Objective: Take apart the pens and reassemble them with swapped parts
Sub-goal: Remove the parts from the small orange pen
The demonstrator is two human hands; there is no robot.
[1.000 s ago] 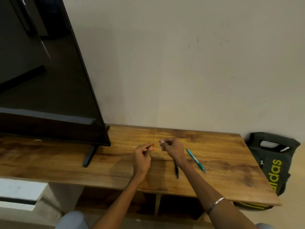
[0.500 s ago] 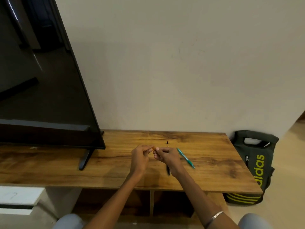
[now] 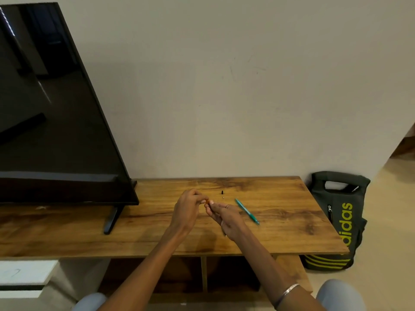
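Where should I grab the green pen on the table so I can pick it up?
Probably best to pinch the green pen around the middle of its thin barrel, coming straight down from above. It lies flat on the wooden table, slanted, with bare wood on both long sides, so thumb and finger fit across it. The right hand is nearest, but it is pinching a small orange part.

Just one head-worn wide-angle view, looking forward and down from above the wooden table point(image 3: 280, 234), facing the wall point(image 3: 224, 97). It sits fairly close; the TV point(image 3: 56, 122) fills the left, forearms enter from below.
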